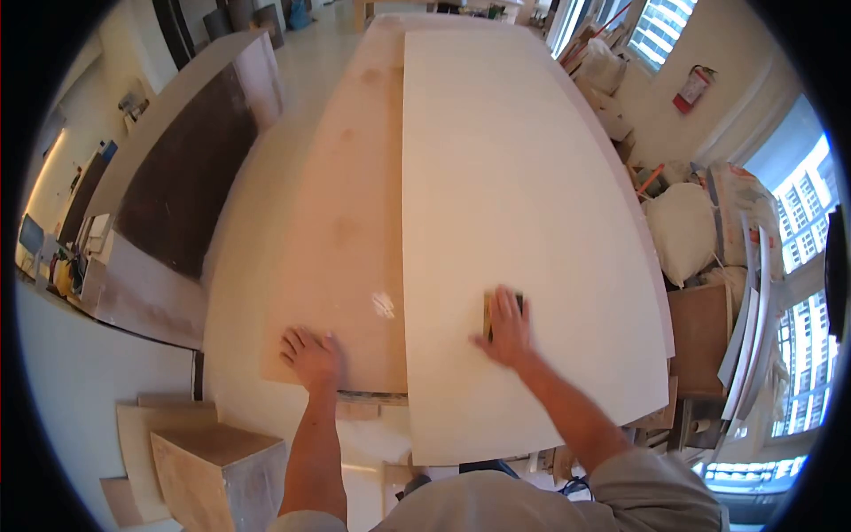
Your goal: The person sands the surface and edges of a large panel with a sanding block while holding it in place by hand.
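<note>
My right hand (510,337) grips a small sanding block (487,316) with a yellowish side and a dark side. It rests on a large white sheet (505,177), and my palm and fingers cover much of the block. The sheet lies lengthwise over the right part of a long pinkish board (355,168). On the bare left part of that board, near its front edge, my left hand (312,356) lies palm down with its fingers apart, holding nothing. A pale smudge (383,305) marks the board to the right of this hand.
Along the left stands a long cabinet-like piece (186,168) with a dark panel. A wooden box (217,452) sits on the floor at the lower left. White sacks (681,232) and leaning strips (753,328) line the right wall, below a fire extinguisher (694,89).
</note>
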`<state>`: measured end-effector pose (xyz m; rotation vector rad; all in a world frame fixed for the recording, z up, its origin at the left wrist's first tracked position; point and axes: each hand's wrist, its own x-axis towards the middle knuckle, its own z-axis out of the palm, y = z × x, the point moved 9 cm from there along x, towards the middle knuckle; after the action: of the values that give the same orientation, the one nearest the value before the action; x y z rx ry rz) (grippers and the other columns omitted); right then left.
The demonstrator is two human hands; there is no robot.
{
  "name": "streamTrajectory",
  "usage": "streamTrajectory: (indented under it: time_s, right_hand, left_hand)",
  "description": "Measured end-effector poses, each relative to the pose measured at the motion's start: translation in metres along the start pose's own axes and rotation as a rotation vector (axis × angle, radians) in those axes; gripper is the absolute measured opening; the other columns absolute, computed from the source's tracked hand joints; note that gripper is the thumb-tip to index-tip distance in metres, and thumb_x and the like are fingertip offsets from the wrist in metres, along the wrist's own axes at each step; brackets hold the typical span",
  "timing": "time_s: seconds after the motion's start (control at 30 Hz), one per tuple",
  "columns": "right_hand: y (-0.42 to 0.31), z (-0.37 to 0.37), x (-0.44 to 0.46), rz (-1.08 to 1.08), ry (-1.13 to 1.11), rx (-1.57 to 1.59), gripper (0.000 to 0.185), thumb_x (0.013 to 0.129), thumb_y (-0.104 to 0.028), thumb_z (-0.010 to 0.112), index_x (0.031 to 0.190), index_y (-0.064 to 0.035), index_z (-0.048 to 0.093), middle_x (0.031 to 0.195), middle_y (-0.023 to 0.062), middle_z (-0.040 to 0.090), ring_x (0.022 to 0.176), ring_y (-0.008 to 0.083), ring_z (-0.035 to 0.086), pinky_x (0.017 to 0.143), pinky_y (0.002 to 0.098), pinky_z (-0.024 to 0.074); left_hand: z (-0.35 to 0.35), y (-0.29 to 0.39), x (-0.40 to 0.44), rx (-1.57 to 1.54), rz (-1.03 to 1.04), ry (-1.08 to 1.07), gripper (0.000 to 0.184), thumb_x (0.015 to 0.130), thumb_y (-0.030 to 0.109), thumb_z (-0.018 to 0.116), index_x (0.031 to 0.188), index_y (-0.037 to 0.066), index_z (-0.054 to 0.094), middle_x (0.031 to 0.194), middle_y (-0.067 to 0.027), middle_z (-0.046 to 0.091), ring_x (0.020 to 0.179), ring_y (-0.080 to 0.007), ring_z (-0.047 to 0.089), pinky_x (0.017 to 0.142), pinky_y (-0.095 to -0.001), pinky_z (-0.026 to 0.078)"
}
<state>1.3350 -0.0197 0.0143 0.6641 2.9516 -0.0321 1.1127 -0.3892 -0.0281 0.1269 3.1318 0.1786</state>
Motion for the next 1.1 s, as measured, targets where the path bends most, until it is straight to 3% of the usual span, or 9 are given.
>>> streamTrajectory:
  time_s: [0.2, 0.43, 0.6, 0.8, 0.9, 1.1]
  right_hand:
    - [0.051, -0.014, 0.235, -0.002, 0.056, -0.107, 0.105, 0.092, -0.073, 0.053, 0.161, 0.0013, 0.026, 0.17, 0.0202, 0.02, 0.158, 0.0339, 0.014, 0.124, 0.0605, 0.0148]
    - [0.074, -0.017, 0.456, 0.007, 0.12, -0.149, 0.104, 0.092, -0.08, 0.044, 0.162, -0.0051, 0.027, 0.171, 0.0146, 0.02, 0.159, 0.0299, 0.016, 0.124, 0.0603, 0.017]
    - [0.074, -0.032, 0.529, 0.051, 0.131, -0.113, 0.104, 0.091, -0.083, 0.042, 0.162, -0.0069, 0.03, 0.172, 0.0116, 0.02, 0.159, 0.0288, 0.016, 0.123, 0.0615, 0.019]
    - [0.06, -0.017, 0.48, -0.003, 0.167, -0.139, 0.104, 0.091, -0.082, 0.043, 0.161, -0.0063, 0.03, 0.17, 0.0144, 0.023, 0.159, 0.0304, 0.017, 0.123, 0.0603, 0.0198]
    - [0.02, -0.018, 0.393, -0.074, 0.139, -0.174, 0.101, 0.094, -0.076, 0.046, 0.162, -0.0035, 0.027, 0.17, 0.0178, 0.023, 0.158, 0.034, 0.019, 0.124, 0.0596, 0.0187]
    - [-0.071, -0.012, 0.165, -0.167, -0.073, -0.04, 0.114, 0.087, -0.075, 0.059, 0.163, 0.001, 0.019, 0.172, 0.0189, 0.014, 0.16, 0.0318, 0.01, 0.127, 0.0566, 0.0066]
  left_hand:
    - [-0.008, 0.004, 0.0, -0.035, -0.028, -0.062, 0.079, 0.1, 0.049, 0.05, 0.156, -0.006, 0.033, 0.165, -0.0271, 0.027, 0.155, -0.0461, 0.017, 0.124, -0.06, 0.012]
    - [-0.011, 0.003, 0.001, -0.004, -0.008, -0.029, 0.08, 0.098, 0.047, 0.054, 0.156, -0.005, 0.034, 0.165, -0.0282, 0.027, 0.154, -0.0466, 0.018, 0.124, -0.0595, 0.011]
    - [-0.012, 0.004, 0.003, 0.008, 0.009, -0.01, 0.078, 0.098, 0.044, 0.055, 0.156, -0.004, 0.034, 0.164, -0.0293, 0.028, 0.152, -0.0491, 0.022, 0.123, -0.0596, 0.014]
    - [-0.017, 0.008, 0.001, 0.02, 0.03, 0.016, 0.077, 0.099, 0.044, 0.055, 0.155, -0.005, 0.036, 0.163, -0.0304, 0.029, 0.152, -0.0483, 0.023, 0.123, -0.0597, 0.015]
    - [-0.015, 0.006, 0.0, 0.034, 0.035, 0.032, 0.076, 0.1, 0.046, 0.053, 0.155, -0.005, 0.036, 0.163, -0.0295, 0.029, 0.153, -0.0472, 0.023, 0.123, -0.06, 0.015]
    - [-0.011, 0.003, -0.002, 0.022, 0.037, 0.032, 0.078, 0.101, 0.05, 0.049, 0.155, -0.005, 0.035, 0.164, -0.028, 0.028, 0.154, -0.0461, 0.021, 0.123, -0.0607, 0.015]
